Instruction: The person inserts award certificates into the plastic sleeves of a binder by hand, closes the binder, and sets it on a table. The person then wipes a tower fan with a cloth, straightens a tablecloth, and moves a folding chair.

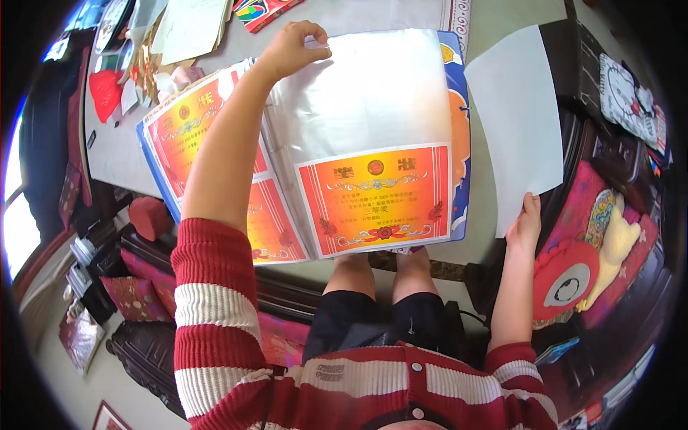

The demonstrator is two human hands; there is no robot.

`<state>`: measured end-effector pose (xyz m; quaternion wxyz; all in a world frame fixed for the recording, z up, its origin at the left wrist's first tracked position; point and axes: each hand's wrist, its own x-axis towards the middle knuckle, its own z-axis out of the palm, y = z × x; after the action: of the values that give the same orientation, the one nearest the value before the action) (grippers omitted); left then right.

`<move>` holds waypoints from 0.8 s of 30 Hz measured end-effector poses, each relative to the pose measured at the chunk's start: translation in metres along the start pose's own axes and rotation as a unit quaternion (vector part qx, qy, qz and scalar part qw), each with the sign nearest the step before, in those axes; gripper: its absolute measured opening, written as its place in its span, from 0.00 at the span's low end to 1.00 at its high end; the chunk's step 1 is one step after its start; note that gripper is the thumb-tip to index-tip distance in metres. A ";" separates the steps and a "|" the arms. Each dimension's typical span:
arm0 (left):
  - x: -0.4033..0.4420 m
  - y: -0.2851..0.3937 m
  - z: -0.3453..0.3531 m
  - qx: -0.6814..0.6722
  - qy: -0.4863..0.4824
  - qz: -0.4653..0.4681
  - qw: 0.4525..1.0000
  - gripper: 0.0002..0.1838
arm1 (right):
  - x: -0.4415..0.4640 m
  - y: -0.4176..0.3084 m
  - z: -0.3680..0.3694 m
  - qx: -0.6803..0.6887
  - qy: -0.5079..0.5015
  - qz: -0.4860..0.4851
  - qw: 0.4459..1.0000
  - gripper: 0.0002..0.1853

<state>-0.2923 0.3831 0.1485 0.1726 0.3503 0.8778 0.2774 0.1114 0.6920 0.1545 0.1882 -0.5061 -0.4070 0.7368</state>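
Plainly, left fingers [309, 30] pinch one clear sleeve [380, 89]; right fingers [530, 203] grip one sheet [517, 115]; three certificates [376, 201].

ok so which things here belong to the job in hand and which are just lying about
In use:
- open folder
- clear sleeve, left hand at its upper edge
- certificates
- white sheet, in the right hand

Lying about:
- loose papers
- red box
- yellow plush toy

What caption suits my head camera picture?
Left hand at clear sleeve, orange certificate below; right hand holding white paper.
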 end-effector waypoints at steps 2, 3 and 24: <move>0.008 0.005 -0.008 -0.074 -0.062 -0.051 0.994 0.11 | -0.011 0.003 0.014 0.023 0.004 -0.004 1.000 0.08; 0.012 0.011 -0.015 -0.109 -0.093 -0.076 0.987 0.10 | -0.013 0.005 0.018 0.030 0.008 -0.009 0.999 0.08; 0.022 0.029 -0.022 0.009 -0.240 -0.019 0.971 0.28 | -0.050 0.038 0.028 0.100 0.070 -0.026 0.992 0.09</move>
<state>-0.3030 0.4081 0.1814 0.3802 0.3914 0.8198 0.1738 0.1124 0.6232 0.1590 0.2846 -0.5241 -0.3305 0.7315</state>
